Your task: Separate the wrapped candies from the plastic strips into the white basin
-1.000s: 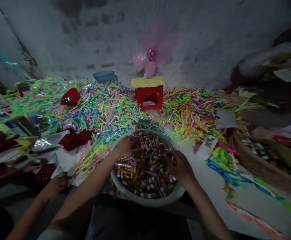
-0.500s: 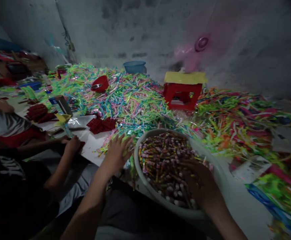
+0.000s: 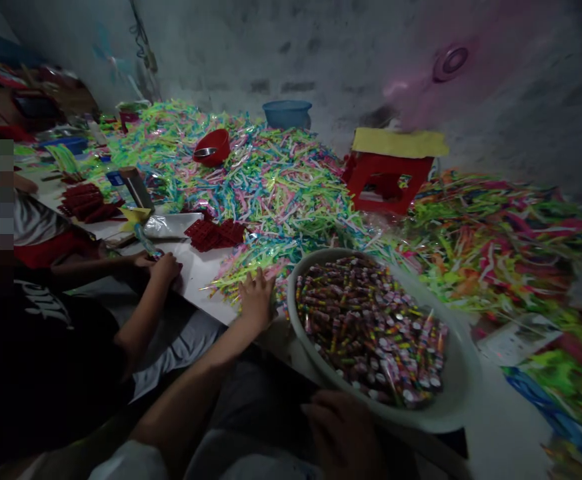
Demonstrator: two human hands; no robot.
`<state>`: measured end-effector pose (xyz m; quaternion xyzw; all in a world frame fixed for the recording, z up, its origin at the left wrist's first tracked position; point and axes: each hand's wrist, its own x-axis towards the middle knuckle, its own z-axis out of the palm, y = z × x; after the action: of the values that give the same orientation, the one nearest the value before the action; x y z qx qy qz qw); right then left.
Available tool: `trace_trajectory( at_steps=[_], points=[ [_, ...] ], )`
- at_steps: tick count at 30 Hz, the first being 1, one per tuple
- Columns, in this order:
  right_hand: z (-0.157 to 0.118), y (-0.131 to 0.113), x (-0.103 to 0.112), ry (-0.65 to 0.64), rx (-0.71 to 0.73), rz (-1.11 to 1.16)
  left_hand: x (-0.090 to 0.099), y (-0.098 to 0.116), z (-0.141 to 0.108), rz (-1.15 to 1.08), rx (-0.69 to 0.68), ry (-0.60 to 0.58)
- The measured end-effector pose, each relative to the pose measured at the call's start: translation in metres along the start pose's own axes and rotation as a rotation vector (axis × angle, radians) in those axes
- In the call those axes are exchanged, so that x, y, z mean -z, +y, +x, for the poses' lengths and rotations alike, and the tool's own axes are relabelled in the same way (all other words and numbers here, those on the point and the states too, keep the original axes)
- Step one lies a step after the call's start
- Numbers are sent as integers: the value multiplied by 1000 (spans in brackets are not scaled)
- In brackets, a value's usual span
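Observation:
My left hand (image 3: 257, 298) is at the near edge of a heap of thin pastel strips (image 3: 291, 193), its fingers stretched forward and apart. Whether the fingertips touch the strips I cannot tell. Beside it stands a large pale basin (image 3: 455, 400), filled with small slim printed tubes (image 3: 365, 320), many with white ends. In deep shadow over my lap, my right hand (image 3: 343, 433) is just outside the basin's near rim. Its fingers look bent, but dimness hides whether anything is in them.
At left, a co-worker's hands (image 3: 163, 267) hold a small item. Dark red pieces (image 3: 215, 233) lie by a silvery packet (image 3: 173, 225). Behind are a red bowl (image 3: 212, 148), a blue basin (image 3: 287, 115) and a red stool (image 3: 391, 183) with a yellow top. Brighter strips (image 3: 491, 247) spread right.
My right hand has left the basin and come back toward my lap, uncovering the tubes. My left hand stays near the strips, its fingers less widely spread. The view has shifted somewhat.

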<state>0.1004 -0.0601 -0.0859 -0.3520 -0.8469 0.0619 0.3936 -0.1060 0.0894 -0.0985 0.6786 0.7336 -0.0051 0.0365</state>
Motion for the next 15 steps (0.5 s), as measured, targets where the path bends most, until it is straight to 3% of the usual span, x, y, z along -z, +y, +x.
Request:
trace_trajectory(
  at_steps=[6, 11, 15],
  points=[
    [7, -3, -53, -231, -162, 150, 5, -25, 22, -36, -146, -22],
    [11, 29, -104, -347, -288, -1, 1, -34, 41, -24, -179, 66],
    [3, 56, -144, -326, -328, -145, 3, -37, 56, -33, -195, 66]
  ],
)
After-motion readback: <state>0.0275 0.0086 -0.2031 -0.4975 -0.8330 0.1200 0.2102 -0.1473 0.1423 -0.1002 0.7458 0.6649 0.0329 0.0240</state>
